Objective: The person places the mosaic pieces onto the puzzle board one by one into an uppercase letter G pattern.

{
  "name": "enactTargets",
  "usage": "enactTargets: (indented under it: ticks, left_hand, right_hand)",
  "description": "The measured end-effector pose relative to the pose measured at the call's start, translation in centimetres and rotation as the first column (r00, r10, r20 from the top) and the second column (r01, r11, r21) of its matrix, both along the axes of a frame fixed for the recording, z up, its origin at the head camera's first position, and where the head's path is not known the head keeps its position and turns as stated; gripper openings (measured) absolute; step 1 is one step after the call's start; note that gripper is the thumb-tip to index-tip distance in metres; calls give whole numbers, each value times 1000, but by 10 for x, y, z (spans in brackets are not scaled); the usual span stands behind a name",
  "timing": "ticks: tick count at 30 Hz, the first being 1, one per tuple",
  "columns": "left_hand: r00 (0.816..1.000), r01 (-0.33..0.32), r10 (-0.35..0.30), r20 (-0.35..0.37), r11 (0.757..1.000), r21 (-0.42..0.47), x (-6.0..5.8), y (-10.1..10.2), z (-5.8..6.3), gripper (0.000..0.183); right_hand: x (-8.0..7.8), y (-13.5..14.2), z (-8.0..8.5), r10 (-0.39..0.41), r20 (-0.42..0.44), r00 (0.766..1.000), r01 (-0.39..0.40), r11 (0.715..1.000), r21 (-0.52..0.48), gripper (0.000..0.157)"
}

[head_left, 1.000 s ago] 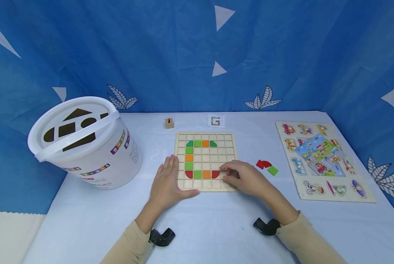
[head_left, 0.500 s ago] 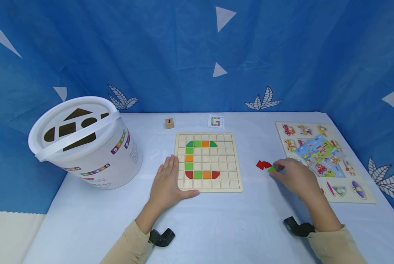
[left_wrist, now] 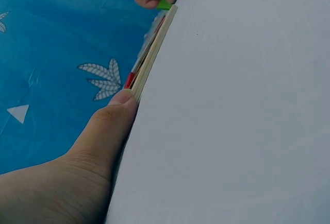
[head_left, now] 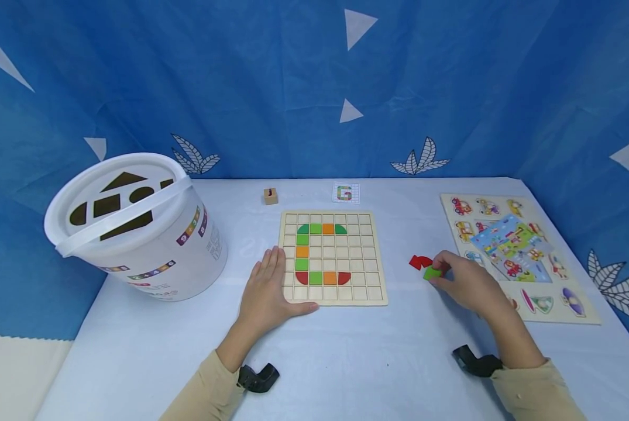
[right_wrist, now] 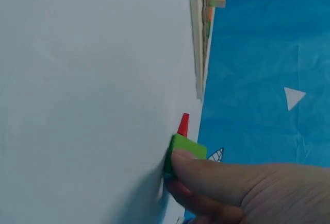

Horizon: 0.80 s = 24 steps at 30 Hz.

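Observation:
My right hand (head_left: 467, 282) pinches a light green square tile (right_wrist: 188, 148) between thumb and fingers, right of the board. Just left of it on the table lie red pieces (head_left: 420, 262), one square and one curved. My left hand (head_left: 264, 289) rests flat along the left and lower-left edge of the wooden grid board (head_left: 367, 295), fingers straight, thumb on the front edge. Set into the board's cells, green, orange and red tiles (head_left: 315, 278) form a C-like outline. In the left wrist view the thumb (left_wrist: 103, 131) touches the board's edge.
Behind the board are a small pattern card (head_left: 346, 193) and a wooden letter cube (head_left: 270, 196). A large white bucket (head_left: 198, 257) with a shape-hole lid stands at left. At right lies a picture puzzle board (head_left: 551, 310) with a colourful card (head_left: 509, 245) on top.
My right hand has left the board's lower right and moved right to the loose pieces. It has taken hold of the green tile and tilted it. The left hand has stayed put.

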<state>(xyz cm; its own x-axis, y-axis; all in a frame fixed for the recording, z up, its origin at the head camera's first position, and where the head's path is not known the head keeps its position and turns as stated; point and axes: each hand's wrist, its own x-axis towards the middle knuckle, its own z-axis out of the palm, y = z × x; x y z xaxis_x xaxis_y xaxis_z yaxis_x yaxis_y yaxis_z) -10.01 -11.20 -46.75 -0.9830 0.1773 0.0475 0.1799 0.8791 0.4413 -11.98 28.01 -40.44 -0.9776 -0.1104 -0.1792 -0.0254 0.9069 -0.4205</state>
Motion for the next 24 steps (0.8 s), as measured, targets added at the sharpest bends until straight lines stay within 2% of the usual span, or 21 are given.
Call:
enactTargets:
  ticks: [7, 15, 24]
  left_hand:
    - [1000, -5, 5, 12, 1000, 5, 1, 0, 2, 137]
    - [1000, -5, 5, 22, 1000, -1, 1, 0, 3, 138]
    - [1000, -2, 2, 21, 1000, -6, 1, 0, 1, 138]
  right_hand:
    - [-7, -17, -1, 31, -20, 999, -34, 986, -160, 17]
    - [-19, -64, -4, 75, -61, 995, -88, 963, -254, 14]
    - [-25, -112, -10, 118, -50, 992, -128, 939, -318, 19]
